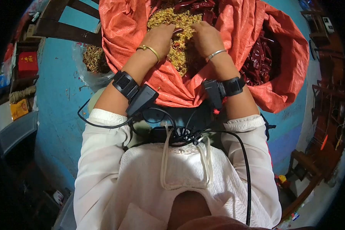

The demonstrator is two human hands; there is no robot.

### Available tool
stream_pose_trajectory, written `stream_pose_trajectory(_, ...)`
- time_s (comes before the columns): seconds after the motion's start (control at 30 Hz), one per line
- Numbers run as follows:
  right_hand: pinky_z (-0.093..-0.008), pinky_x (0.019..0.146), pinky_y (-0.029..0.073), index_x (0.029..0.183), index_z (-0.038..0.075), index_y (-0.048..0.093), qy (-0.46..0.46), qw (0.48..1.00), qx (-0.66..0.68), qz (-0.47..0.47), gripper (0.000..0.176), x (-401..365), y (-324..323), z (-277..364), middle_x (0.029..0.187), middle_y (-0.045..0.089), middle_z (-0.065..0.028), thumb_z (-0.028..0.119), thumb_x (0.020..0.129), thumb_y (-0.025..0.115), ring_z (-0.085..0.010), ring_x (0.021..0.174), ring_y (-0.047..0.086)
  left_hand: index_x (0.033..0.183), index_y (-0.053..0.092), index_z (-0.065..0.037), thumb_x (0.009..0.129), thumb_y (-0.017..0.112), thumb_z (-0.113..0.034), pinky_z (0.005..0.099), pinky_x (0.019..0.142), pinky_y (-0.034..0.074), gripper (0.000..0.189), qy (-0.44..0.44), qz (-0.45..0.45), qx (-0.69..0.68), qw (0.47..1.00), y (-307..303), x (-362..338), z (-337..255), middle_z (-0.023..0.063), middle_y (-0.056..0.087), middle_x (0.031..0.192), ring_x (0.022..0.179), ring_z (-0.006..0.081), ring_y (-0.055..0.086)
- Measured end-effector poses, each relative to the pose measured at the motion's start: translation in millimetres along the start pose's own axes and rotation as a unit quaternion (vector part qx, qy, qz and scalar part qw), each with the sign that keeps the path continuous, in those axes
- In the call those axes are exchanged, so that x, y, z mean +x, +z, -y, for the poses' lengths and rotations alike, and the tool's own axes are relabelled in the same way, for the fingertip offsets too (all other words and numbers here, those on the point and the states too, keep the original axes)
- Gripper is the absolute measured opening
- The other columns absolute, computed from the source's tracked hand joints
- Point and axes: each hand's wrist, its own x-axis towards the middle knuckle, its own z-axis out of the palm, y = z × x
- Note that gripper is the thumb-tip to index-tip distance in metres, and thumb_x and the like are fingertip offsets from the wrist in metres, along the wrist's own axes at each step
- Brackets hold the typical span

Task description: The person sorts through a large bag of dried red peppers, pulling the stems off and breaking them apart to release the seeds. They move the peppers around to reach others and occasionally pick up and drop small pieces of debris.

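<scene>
White shirt [149, 172] nearest the camera, two bare hands reaching over an open orange sack [122, 34] of yellow seeds [179, 57] and dark red pods.

The left hand [157, 40], with a gold bangle [153, 50] at its wrist, has its fingers drawn in narrow on a dark red chili pod [177, 30]; the pod lies over the seeds in the middle of the sack, its long axis roughly crosswise, its visible end toward the right hand [209, 40] and tipped slightly to the sack's far edge. The right hand's fingers are bent above the seeds; whether they hold anything cannot be told. More red pods [207, 11] lie toward the sack's far edge, and a second orange sack [293, 50] of them stands just beside its right edge.
</scene>
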Motion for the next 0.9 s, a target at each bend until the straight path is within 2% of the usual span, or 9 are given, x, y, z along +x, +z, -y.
stream_pose_trajectory(0.03, -0.0397, 0.064, 0.048, 0.082, 0.006, 0.056, 0.06, 0.997, -0.047, 0.03, 0.013, 3.4, -2.9, -2.9, 0.085, 0.055, -0.0139, 0.006, 0.073, 0.047, -0.0316, 0.077, 0.058, 0.099, 0.049, -0.002, 0.072, 0.054, -0.004, 0.0398, 0.078, 0.041, 0.028, -0.001, 0.0, -0.001, 1.0, 1.5, 2.7, 3.1, 0.0174, 0.054, 0.092, 0.088, 0.0342, 0.051)
stream_pose_trajectory(0.23, -0.0394, 0.062, 0.048, 0.088, 0.01, 0.054, 0.074, 0.991, -0.107, 0.024, 0.017, 7.6, 13.2, -25.0, 0.083, 0.054, -0.013, 0.006, 0.074, 0.046, -0.0314, 0.075, 0.058, 0.097, 0.053, -0.005, 0.074, 0.053, -0.011, 0.0381, 0.076, 0.041, 0.024, 0.066, -0.01, 0.027, 0.997, 3.2, 0.6, -1.8, 0.016, 0.055, 0.086, 0.085, 0.033, 0.051)
stream_pose_trajectory(0.3, -0.0393, 0.061, 0.048, 0.087, 0.009, 0.054, 0.076, 0.991, -0.108, 0.037, 0.016, 7.9, 12.4, -23.2, 0.082, 0.054, -0.0125, 0.006, 0.074, 0.046, -0.0311, 0.075, 0.058, 0.094, 0.055, -0.005, 0.076, 0.053, -0.016, 0.0378, 0.076, 0.042, 0.021, 0.086, 0.048, 0.044, 0.994, -7.2, 0.6, -6.1, 0.0149, 0.055, 0.088, 0.085, 0.032, 0.052)
stream_pose_trajectory(0.43, -0.0396, 0.06, 0.047, 0.083, 0.01, 0.055, 0.075, 0.991, -0.1, 0.041, 0.011, 8.1, 13.9, -26.3, 0.081, 0.055, -0.0109, 0.009, 0.074, 0.049, -0.0306, 0.073, 0.057, 0.093, 0.057, -0.005, 0.078, 0.053, -0.019, 0.0386, 0.076, 0.042, 0.021, 0.033, 0.102, 0.018, 0.994, -5.1, 15.2, 2.7, 0.0132, 0.056, 0.092, 0.088, 0.0309, 0.052)
stream_pose_trajectory(0.53, -0.0401, 0.061, 0.047, 0.08, 0.01, 0.056, 0.069, 0.997, -0.009, -0.04, 0.008, 11.4, 17.4, -29.0, 0.08, 0.055, -0.0107, 0.013, 0.073, 0.055, -0.0299, 0.071, 0.057, 0.099, 0.055, -0.005, 0.078, 0.054, -0.018, 0.0388, 0.077, 0.042, 0.024, -0.03, 0.026, 0.038, 0.998, -11.2, 23.1, 16.1, 0.0129, 0.054, 0.099, 0.091, 0.031, 0.051)
stream_pose_trajectory(0.6, -0.0401, 0.063, 0.046, 0.081, 0.009, 0.055, 0.073, 0.995, 0.031, -0.066, 0.011, 15.7, 22.4, -32.2, 0.082, 0.054, -0.0114, 0.014, 0.072, 0.057, -0.0302, 0.074, 0.056, 0.103, 0.053, -0.005, 0.077, 0.055, -0.017, 0.0389, 0.08, 0.041, 0.029, -0.046, -0.131, 0.086, 0.987, -9.8, 24.7, 21.5, 0.0141, 0.052, 0.102, 0.093, 0.0323, 0.049)
stream_pose_trajectory(0.73, -0.0397, 0.07, 0.045, 0.091, 0.006, 0.05, 0.016, 0.988, 0.032, -0.148, 0.024, 21.7, 32.7, -22.3, 0.093, 0.051, -0.0141, 0.011, 0.07, 0.059, -0.0318, 0.086, 0.052, 0.114, 0.044, -0.007, 0.076, 0.057, -0.017, 0.0392, 0.086, 0.039, 0.042, -0.059, -0.068, 0.064, 0.994, 1.6, 33.6, 26.9, 0.0143, 0.047, 0.11, 0.099, 0.0337, 0.046)
stream_pose_trajectory(0.77, -0.0387, 0.077, 0.043, 0.098, 0.004, 0.046, 0.055, 0.994, 0.031, -0.087, 0.032, 21.5, 32.3, -19.2, 0.102, 0.047, -0.0159, 0.008, 0.069, 0.059, -0.0327, 0.094, 0.048, 0.114, 0.044, -0.007, 0.076, 0.057, -0.017, 0.0392, 0.086, 0.039, 0.042, -0.06, -0.067, 0.065, 0.994, 6.5, 33.9, 29.5, 0.0143, 0.047, 0.11, 0.099, 0.0337, 0.046)
stream_pose_trajectory(0.9, -0.0378, 0.083, 0.041, 0.104, 0.006, 0.046, 0.058, 0.998, 0.008, -0.019, 0.038, 29.9, 35.9, -24.7, 0.107, 0.047, -0.0153, 0.005, 0.067, 0.058, -0.0328, 0.098, 0.046, 0.116, 0.041, -0.01, 0.074, 0.057, -0.013, 0.0395, 0.085, 0.04, 0.045, -0.013, -0.077, 0.086, 0.993, 10.8, 35.0, 26.9, 0.0131, 0.044, 0.113, 0.099, 0.0358, 0.045)
